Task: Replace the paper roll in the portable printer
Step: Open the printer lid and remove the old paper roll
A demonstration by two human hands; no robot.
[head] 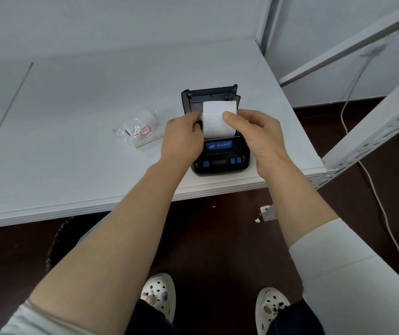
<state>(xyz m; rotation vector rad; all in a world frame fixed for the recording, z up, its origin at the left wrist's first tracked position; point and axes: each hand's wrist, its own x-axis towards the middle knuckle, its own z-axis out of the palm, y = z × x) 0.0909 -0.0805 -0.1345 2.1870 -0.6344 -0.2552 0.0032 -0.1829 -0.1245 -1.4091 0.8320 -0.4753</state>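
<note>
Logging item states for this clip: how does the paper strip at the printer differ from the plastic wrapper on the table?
The paper strip is opaque white and flat; the plastic wrapper is clear and crumpled, with red marks. The paper strip rises from the open printer, pinched by the left hand and right hand; the plastic wrapper lies untouched to the printer's left. Both are over the same white table.

No text I can read on my feed.
On the black printer (221, 157) I see a blue label (218, 144) with a white logo and a short row of characters, too blurred to read. Red print on the clear plastic bag (142, 126) is equally illegible.
</note>
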